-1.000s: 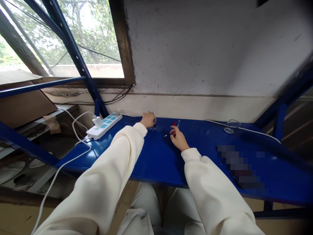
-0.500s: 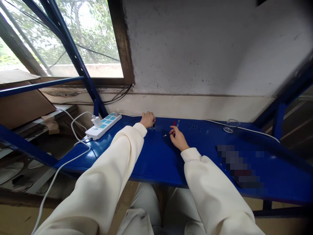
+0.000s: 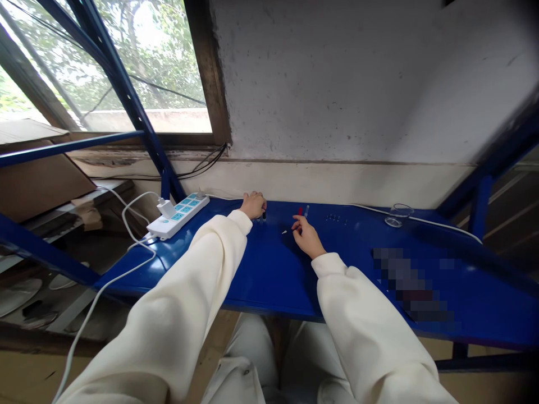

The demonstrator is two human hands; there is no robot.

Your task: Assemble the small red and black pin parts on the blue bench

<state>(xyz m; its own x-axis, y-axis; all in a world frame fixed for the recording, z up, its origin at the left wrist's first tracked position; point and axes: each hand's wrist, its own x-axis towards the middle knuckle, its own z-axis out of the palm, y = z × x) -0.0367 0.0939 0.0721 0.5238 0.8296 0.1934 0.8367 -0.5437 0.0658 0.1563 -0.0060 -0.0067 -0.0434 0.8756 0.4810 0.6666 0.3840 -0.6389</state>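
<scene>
Near the back edge of the blue table, my left hand (image 3: 253,205) is closed, fingers pointing down. At its fingertips is a small black cylindrical piece (image 3: 264,215), upright, too small to name surely. Tiny clear pieces (image 3: 259,220) show just below that hand. My right hand (image 3: 308,237) hovers low over the table, fingers bent and apart, nothing visible between them. Just beyond its fingertips stand a small red piece (image 3: 300,211) and a clear tube-like piece (image 3: 307,210). A tiny white pointed piece (image 3: 284,232) lies left of the right hand.
Several tiny clear pieces (image 3: 336,218) lie right of centre on the blue table (image 3: 269,280). Farther right is a clear glass (image 3: 394,221) by a white cable. A blurred-out dark object (image 3: 412,286) lies at the right. A white power strip (image 3: 179,217) occupies the left end.
Both hands keep nearly the same places and poses. The whole view has shifted very slightly; nothing is visibly taken up or let go.
</scene>
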